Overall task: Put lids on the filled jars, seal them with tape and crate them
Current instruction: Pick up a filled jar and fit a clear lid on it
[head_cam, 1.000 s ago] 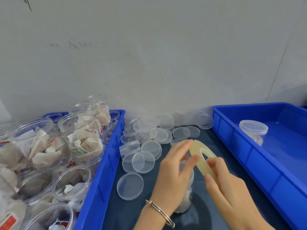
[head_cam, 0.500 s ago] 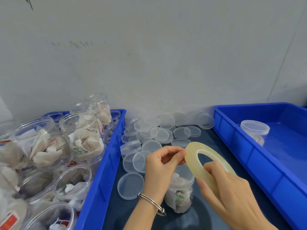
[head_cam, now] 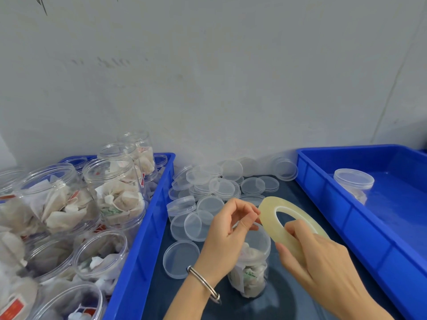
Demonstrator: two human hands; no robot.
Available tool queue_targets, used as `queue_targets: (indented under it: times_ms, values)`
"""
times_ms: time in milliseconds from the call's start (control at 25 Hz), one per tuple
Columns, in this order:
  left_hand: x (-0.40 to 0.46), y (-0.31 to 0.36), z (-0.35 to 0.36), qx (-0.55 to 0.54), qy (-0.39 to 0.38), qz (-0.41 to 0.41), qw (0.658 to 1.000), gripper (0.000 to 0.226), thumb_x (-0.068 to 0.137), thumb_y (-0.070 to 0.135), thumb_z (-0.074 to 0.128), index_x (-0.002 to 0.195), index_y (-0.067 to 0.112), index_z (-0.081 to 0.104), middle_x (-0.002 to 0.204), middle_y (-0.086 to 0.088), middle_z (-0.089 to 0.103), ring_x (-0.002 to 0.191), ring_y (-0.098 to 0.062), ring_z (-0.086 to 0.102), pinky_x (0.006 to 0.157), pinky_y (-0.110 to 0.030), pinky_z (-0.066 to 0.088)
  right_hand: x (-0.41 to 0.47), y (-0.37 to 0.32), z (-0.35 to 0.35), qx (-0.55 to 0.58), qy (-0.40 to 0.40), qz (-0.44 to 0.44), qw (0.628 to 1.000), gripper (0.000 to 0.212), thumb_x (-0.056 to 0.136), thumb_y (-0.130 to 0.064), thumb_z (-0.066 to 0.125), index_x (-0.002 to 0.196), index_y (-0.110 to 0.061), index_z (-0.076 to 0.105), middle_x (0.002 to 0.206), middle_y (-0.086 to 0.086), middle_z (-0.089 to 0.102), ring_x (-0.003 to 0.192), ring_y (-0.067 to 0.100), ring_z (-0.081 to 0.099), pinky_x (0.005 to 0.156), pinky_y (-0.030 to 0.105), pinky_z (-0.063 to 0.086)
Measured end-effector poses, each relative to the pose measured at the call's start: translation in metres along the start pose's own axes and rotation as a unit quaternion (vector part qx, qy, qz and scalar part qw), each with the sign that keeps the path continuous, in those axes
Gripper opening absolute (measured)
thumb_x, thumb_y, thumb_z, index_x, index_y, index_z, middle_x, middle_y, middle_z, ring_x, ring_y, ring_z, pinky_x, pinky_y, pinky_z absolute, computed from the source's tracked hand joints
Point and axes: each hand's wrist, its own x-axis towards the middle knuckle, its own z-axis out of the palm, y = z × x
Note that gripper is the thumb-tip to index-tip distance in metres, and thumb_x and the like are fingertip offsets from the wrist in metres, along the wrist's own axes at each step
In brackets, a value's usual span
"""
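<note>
Right hand (head_cam: 323, 257) gripped tape roll (head_cam: 293, 225), fingers curled round its near rim, roll tilted above lidded jar (head_cam: 250, 266). Left hand (head_cam: 227, 232) pinched at roll's left edge, thumb and forefinger closed narrow; whether on tape end, could not tell. Jar stood upright on dark counter (head_cam: 288, 303) between hands. Loose clear lids (head_cam: 221, 188) piled behind it. Left blue crate (head_cam: 141, 250) held open filled jars (head_cam: 113, 185). Right blue crate (head_cam: 346, 215) held one lidded jar (head_cam: 353, 183)
</note>
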Motion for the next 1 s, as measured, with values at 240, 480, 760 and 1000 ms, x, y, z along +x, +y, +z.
queue_targets:
  times_ms: [240,480,760,1000]
  values:
    - [0.001,0.004,0.001,-0.022,0.034,-0.031,0.999,0.030,0.074,0.002,0.078,0.097,0.014,0.062,0.078,0.004,0.069,0.078,-0.009,0.067,0.074,-0.018,0.052,-0.001,-0.002,-0.008,-0.011,0.041,-0.037,0.998,0.029,0.082,-0.047,0.045,0.079,-0.019,0.053,0.046,-0.009,0.046,0.038,0.011,0.045,0.031,0.034,0.039]
    - [-0.006,0.029,0.004,0.130,0.078,0.044,0.987,0.021,0.077,0.001,0.074,0.072,0.021,0.068,0.072,0.009,0.070,0.070,-0.004,0.066,0.068,-0.012,0.049,-0.006,-0.010,-0.015,-0.028,0.057,0.002,0.998,0.036,0.092,-0.053,0.035,0.090,-0.022,0.051,0.057,-0.008,0.055,0.046,0.017,0.051,0.037,0.036,0.042]
    - [-0.060,-0.001,-0.004,0.075,0.141,0.031,0.987,0.035,0.074,-0.008,0.074,0.061,0.023,0.064,0.077,0.009,0.065,0.072,-0.005,0.063,0.069,-0.013,0.049,-0.013,0.007,-0.029,-0.148,-0.004,-0.002,0.989,0.060,0.093,-0.063,0.032,0.148,-0.042,0.023,0.057,-0.010,0.050,0.037,0.006,0.038,0.033,0.015,0.025]
    - [-0.084,-0.051,-0.006,0.076,0.176,-0.041,0.981,0.048,0.073,-0.019,0.067,0.056,0.025,0.063,0.119,0.013,0.064,0.116,0.003,0.054,0.093,-0.019,0.046,-0.017,0.020,0.009,-0.207,-0.004,-0.093,0.974,0.049,0.096,-0.055,0.019,0.135,-0.042,0.047,0.049,-0.003,0.029,0.035,0.014,0.018,0.036,0.026,0.017]
